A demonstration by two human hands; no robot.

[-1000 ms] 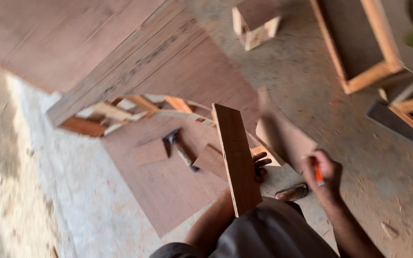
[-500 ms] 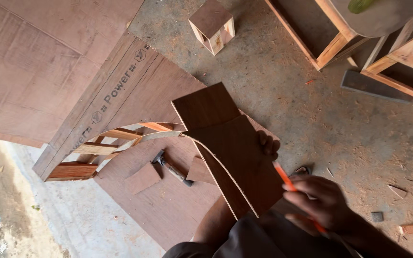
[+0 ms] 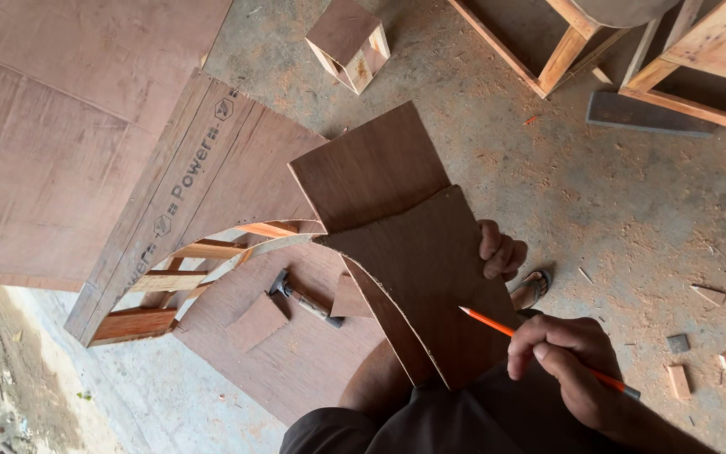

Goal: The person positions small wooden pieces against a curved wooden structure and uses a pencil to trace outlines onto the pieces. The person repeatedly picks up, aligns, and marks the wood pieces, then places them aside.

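My left hand (image 3: 500, 250) grips the right edge of a brown plywood piece (image 3: 397, 227) with a curved cut along its lower left side, held flat in front of me. My right hand (image 3: 566, 363) holds an orange pencil (image 3: 497, 326), its tip resting on the board's lower right area. Below the board on the floor lie a hammer (image 3: 300, 297) and small plywood offcuts (image 3: 255, 322) on a larger plywood sheet (image 3: 296, 370).
A curved plywood-and-timber frame (image 3: 178, 210) stands at left beside a big plywood sheet (image 3: 60, 126). A small wooden box (image 3: 349, 44) sits at top centre. Timber frames (image 3: 623, 50) are at top right. Wood scraps (image 3: 707, 361) and a sandal (image 3: 533, 288) lie on the dusty concrete.
The board was turned from edge-on to flat facing me. My right hand brought the pencil from the side onto the board's surface. The view shifted left and down.
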